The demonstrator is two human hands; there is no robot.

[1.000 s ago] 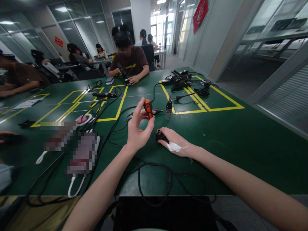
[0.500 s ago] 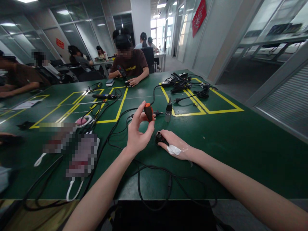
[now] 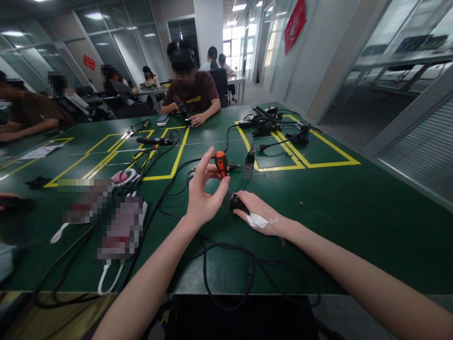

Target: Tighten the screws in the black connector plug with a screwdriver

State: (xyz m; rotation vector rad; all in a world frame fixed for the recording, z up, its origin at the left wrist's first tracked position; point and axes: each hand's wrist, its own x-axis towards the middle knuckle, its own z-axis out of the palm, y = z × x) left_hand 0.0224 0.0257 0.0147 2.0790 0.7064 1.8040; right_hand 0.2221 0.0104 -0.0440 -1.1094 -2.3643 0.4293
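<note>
A screwdriver (image 3: 221, 164) with an orange and black handle is pinched between the thumb and fingers of my left hand (image 3: 203, 193). Its thin shaft points down toward a black part (image 3: 234, 202) with a round, hollow-looking top. My right hand (image 3: 256, 210), with white tape near the thumb, grips that part low on the green table (image 3: 336, 226); my fingers hide much of it. Whether the screwdriver tip touches the part, I cannot tell. Just beyond, a black tool with a clear lower end and a pointed tip (image 3: 249, 163) stands upright.
Black cables (image 3: 226, 248) loop across the table in front of me. Two phone-like devices (image 3: 122, 226) with white cords lie to the left. A tangle of black cords (image 3: 265, 120) sits at the far right. Across the table, a person (image 3: 193, 92) works with a power tool.
The screwdriver handle has turned in my left fingers, so more of its orange side shows and its shaft is visible. My right hand keeps its hold on the black part.
</note>
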